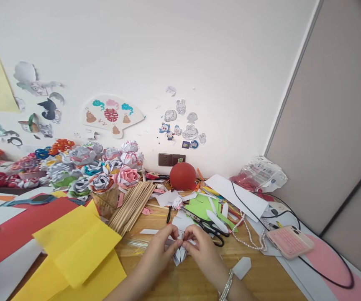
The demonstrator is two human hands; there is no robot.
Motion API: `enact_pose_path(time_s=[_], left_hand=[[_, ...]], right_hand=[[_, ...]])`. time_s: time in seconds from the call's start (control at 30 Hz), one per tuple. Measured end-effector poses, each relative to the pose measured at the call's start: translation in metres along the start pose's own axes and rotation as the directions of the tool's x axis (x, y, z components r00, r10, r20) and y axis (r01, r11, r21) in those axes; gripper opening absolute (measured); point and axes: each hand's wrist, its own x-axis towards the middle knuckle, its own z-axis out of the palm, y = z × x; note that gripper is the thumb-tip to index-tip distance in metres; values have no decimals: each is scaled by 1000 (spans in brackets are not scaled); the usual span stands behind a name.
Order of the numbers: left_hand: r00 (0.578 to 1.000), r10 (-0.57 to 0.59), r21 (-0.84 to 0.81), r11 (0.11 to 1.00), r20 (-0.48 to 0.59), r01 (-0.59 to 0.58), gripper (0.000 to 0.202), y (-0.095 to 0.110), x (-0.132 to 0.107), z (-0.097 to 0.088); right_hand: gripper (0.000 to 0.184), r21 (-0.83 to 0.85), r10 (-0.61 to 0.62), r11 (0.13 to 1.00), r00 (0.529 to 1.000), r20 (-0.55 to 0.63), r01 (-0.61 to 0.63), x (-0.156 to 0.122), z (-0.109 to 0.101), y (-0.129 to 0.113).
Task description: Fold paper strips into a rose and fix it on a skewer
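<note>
Both my hands meet over the wooden table [149, 269], low in the middle of the view. My left hand [164, 246] pinches a small piece of folded white paper [179, 256] from the left side. From the right, my right hand [199, 246], with a bracelet at its wrist, pinches the same paper. Its folded points stick out below my fingertips; the upper part is partly hidden by them. Just beyond lie black-handled scissors [210, 228], white paper strips and a small white paper flower [177, 202].
Yellow paper sheets [88, 251] and a bundle of wooden sticks [133, 207] lie left. Many paper flowers [83, 154] stand behind. A red ball-like object [183, 176], green paper [202, 205], a pearl string [246, 242] and a pink phone [290, 241] with a black cable lie beyond and right.
</note>
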Motion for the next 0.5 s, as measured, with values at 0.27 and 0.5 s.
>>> enact_pose_path(time_s=[0.27, 0.5], left_hand=[[1000, -6, 40, 999, -11, 7, 5, 5, 1, -1], [1000, 9, 100, 995, -6, -8, 6, 10, 0, 0]], right_hand=[[4, 5, 1, 1000, 1000, 6, -1, -1, 0, -3], [7, -9, 14, 1000, 1000, 4, -13, -1, 0, 0]])
